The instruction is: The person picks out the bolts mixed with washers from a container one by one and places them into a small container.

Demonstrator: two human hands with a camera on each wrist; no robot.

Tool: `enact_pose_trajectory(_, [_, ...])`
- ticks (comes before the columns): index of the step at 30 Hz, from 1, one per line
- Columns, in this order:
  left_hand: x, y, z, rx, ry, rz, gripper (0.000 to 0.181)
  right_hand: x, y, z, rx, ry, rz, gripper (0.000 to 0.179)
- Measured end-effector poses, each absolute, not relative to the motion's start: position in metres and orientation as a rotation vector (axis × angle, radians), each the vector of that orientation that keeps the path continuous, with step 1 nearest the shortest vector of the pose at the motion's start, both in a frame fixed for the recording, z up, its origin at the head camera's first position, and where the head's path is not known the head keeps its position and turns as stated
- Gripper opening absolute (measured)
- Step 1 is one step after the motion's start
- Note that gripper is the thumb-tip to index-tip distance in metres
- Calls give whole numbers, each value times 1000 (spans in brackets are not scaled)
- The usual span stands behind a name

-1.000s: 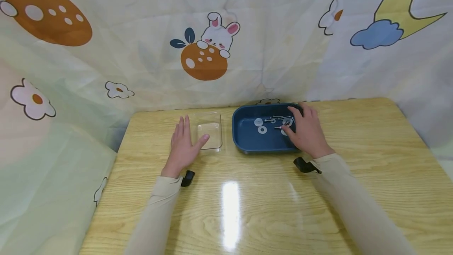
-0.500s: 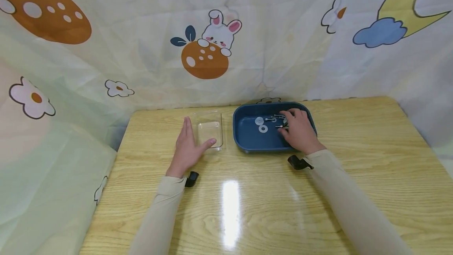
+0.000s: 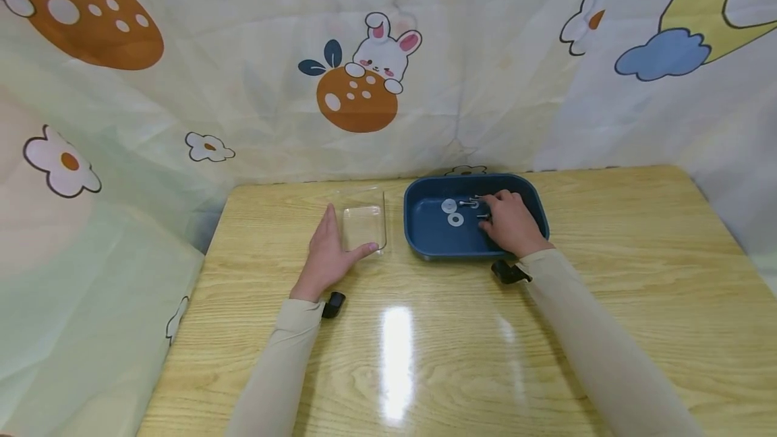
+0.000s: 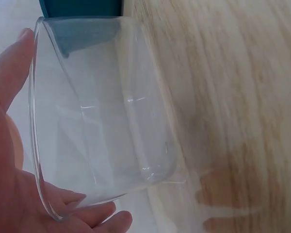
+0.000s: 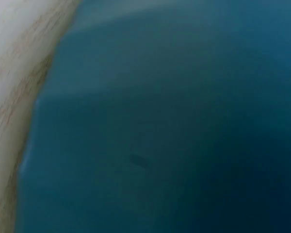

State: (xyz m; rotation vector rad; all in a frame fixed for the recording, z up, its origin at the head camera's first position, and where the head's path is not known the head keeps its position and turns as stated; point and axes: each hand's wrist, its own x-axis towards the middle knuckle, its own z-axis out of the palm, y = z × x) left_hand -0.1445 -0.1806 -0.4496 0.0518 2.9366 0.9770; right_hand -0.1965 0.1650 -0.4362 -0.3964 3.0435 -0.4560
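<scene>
My left hand (image 3: pixel 328 258) lies against the left and near sides of a clear plastic box (image 3: pixel 364 224), fingers straight and thumb stretched along its near edge. In the left wrist view, the thumb is at the box's rim and the fingers run along one side. My right hand (image 3: pixel 514 221) reaches into a dark blue tray (image 3: pixel 434 238), thumb and index fingertips apart around small bolts (image 3: pixel 469 204). Two flat white washers (image 3: pixel 455 219) lie left of the fingertips. The palm covers the tray's right part. Only blurred blue tray wall (image 5: pixel 111 136) shows in the right wrist view.
A wooden table (image 3: pixel 449 342) carries both containers near its far edge. Behind it hangs a printed cloth (image 3: pixel 255 86) with rabbits and flowers, which also drapes on the left. Black wrist cameras (image 3: pixel 508 272) stick out below each hand.
My right hand has moved left and deeper into the tray, its fingertips now among the bolts. My left hand has shifted right, closer against the clear box.
</scene>
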Motion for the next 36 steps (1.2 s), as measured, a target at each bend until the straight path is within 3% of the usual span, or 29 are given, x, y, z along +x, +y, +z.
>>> enact_pose_trajectory(27, [-144, -178, -452, -61, 2821, 1245, 128, -203, 160, -442, -330, 3048, -421, 17])
enact_pose_trajectory(36, [-144, -179, -453, -71, 2828, 1239, 129, -200, 157, -438, -339, 3069, -470, 16])
